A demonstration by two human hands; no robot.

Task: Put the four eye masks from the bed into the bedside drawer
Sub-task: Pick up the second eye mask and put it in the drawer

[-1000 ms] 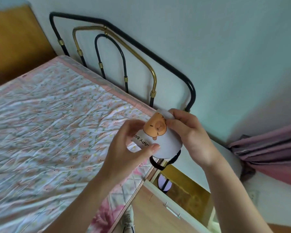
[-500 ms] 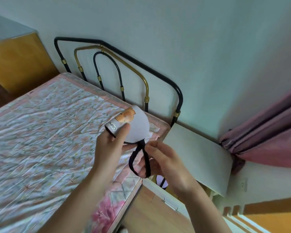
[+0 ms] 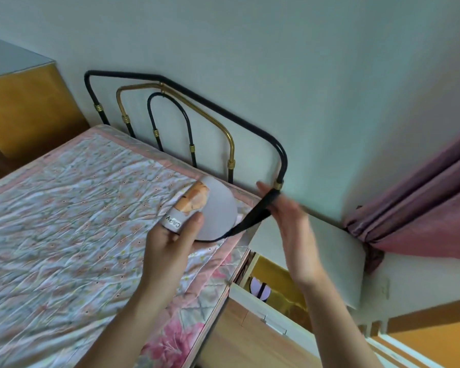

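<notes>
The left hand grips a folded eye mask above the bed, thumb pressed on its printed band, fingers curled behind it. The mask is pale lilac with an orange cartoon animal. Its black strap runs out toward 2 o'clock, pulled taut over the fingers of the right hand, which are mostly straight and blurred, so I cannot tell how firmly they hook it. At about 5 o'clock from the mask, the bedside drawer stands open under a white tabletop; another lilac mask lies inside. A metal headboard stands at 12 o'clock, and a pink curtain hangs at 3 o'clock.
</notes>
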